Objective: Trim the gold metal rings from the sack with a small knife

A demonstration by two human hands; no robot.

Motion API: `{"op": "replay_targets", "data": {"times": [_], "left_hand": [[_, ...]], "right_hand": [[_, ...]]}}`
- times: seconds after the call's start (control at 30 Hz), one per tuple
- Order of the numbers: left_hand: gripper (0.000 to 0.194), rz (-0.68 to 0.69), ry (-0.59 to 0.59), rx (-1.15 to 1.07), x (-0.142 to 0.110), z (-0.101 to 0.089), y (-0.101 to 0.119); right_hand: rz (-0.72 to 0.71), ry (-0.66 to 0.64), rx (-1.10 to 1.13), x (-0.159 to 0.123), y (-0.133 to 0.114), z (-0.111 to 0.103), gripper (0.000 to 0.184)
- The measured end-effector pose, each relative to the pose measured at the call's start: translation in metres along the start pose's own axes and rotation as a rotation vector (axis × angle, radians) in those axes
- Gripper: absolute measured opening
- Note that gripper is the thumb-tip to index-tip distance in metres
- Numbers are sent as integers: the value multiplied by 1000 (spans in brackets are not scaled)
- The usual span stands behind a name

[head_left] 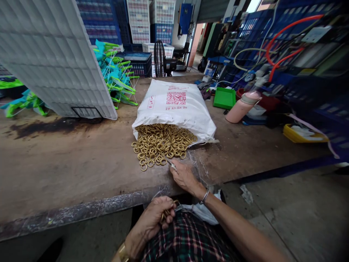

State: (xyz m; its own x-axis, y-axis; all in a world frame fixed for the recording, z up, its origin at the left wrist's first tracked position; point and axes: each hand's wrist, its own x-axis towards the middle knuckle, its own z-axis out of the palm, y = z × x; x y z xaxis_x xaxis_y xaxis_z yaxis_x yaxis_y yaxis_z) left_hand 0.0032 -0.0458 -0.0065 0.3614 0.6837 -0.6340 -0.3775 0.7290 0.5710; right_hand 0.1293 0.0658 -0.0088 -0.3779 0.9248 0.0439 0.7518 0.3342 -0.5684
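Observation:
A heap of gold-coloured rings [160, 143] spills from the open mouth of a white woven sack [196, 109] with red print, which lies on the table. At the heap's near edge, my right hand [183, 176] is closed on a small dark-tipped pointed tool [171, 163], its tip close to the nearest rings. Most of this tool hides behind the fingers. Below the table edge, over my lap, my left hand [159, 211] is closed around several gold-coloured rings [165, 215]. Part of those rings is covered by the fingers.
A white ribbed panel [65, 54] stands at left on a black wire stand [87, 112], with green and turquoise plastic pieces [117, 76] behind it. At right are a green tray [224, 97], a pink bottle [241, 108] and a yellow tray [302, 135]. The wooden table [68, 163] ends before my lap.

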Motion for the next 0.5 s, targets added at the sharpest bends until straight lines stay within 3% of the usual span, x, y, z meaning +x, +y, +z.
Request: {"op": "replay_targets", "data": {"times": [0.1,0.23,0.4,0.5], "left_hand": [[14,-83,47,-116,3,-9,-7],[9,-253,227,-388,9,-14,-12],[14,-276,344,-480,22,-16,-19],[11,-277,351,-490,28,-16,-24]], "right_hand": [[-8,70,98,-1,-1,3,15],[-27,123,236,-3,-3,6,15],[-81,118,290,-11,-1,8,15],[-71,131,311,-13,2,9,15]]}}
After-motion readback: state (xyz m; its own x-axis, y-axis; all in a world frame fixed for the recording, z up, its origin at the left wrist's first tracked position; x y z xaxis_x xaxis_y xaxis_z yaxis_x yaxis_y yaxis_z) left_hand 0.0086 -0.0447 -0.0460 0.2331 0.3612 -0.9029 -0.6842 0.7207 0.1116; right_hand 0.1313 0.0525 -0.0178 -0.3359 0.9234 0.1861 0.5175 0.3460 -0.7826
